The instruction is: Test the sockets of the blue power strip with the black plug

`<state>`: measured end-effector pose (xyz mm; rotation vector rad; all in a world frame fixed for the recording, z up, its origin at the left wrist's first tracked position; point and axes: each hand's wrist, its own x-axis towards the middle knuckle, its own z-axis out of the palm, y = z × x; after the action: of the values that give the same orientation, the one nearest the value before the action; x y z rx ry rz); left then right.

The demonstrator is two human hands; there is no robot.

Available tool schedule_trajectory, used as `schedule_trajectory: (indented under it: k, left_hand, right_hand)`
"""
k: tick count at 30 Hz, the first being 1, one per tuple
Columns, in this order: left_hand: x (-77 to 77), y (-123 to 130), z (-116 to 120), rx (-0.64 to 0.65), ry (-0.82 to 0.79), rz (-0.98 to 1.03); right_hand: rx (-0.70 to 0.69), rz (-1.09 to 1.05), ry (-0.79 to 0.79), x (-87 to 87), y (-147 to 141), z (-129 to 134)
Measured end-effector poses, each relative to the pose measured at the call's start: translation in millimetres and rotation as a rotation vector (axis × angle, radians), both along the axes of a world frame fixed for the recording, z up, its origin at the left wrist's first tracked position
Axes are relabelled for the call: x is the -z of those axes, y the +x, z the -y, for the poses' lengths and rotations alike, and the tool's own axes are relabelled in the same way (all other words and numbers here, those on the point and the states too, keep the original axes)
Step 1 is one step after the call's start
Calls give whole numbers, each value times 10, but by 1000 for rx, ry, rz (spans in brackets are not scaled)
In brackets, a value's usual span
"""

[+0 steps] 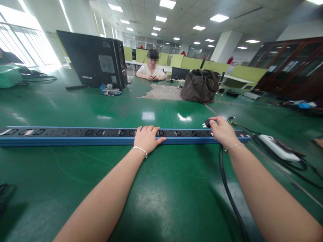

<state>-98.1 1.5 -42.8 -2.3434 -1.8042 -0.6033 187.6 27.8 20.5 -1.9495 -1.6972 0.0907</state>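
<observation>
A long blue power strip [75, 141] with a black socket face lies across the green table. My left hand [146, 138] is laid over its middle, fingers curled at the far edge and thumb against the near side. To the right, my right hand [223, 131] pinches a black plug [207, 123] just above the strip, with the metal pins pointing left and apart from the sockets. A thick black cable [225, 181] hangs below the right hand and runs toward the near edge; its upper end is hidden by the hand.
Behind the strip stand a black computer case [93, 60], gloves [110, 90] and a brown bag [200, 85]. A white power strip [279, 148] with cables lies at the right. A person [151, 69] sits across the table. A green basin [9, 76] is at far left.
</observation>
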Motion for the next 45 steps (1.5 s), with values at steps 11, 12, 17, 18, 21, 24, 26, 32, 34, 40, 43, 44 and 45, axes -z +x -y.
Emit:
schedule_trajectory:
  k: [11,12,17,18,21,24,26,32,34,40,43,44,45]
  left_hand:
    - [3,4,1,2,2,0]
    - [4,4,0,2,3,3]
    - [8,0,-7,6,13,8]
    - [7,-1,-7,6,16,7]
    - [6,-1,-7,9,22,3]
    - [6,2,-6,13,28,-3]
    - [7,3,-4,12,29,-7]
    - [16,-2,-10,8,20,-7]
    - [20,-3,-14,10,23,-10]
    - [28,2,-22,7,21,-16]
    - [24,7,-18,4,26,-17]
    - [23,9,-17,6,27,-17]
    - [22,10,-15,7,27,-16]
  right_hand:
    - [17,310,-214,102,104,-75]
    - [11,306,-211,110,108,-73]
    - [-23,294,-218,126,106,-60]
    - [-26,295,-225,131,102,-58]
    - [-25,293,-238,153,94,-52]
    - [-16,296,-240,177,90,-49]
    - [-8,314,-241,188,80,-45]
    - [-3,418,-272,205,-20,10]
    - [19,461,-288,213,-54,37]
    - [25,427,-283,241,-47,55]
    - [48,425,-268,262,-42,65]
    - [56,438,-269,269,-45,73]
    - [58,454,-273,274,-48,80]
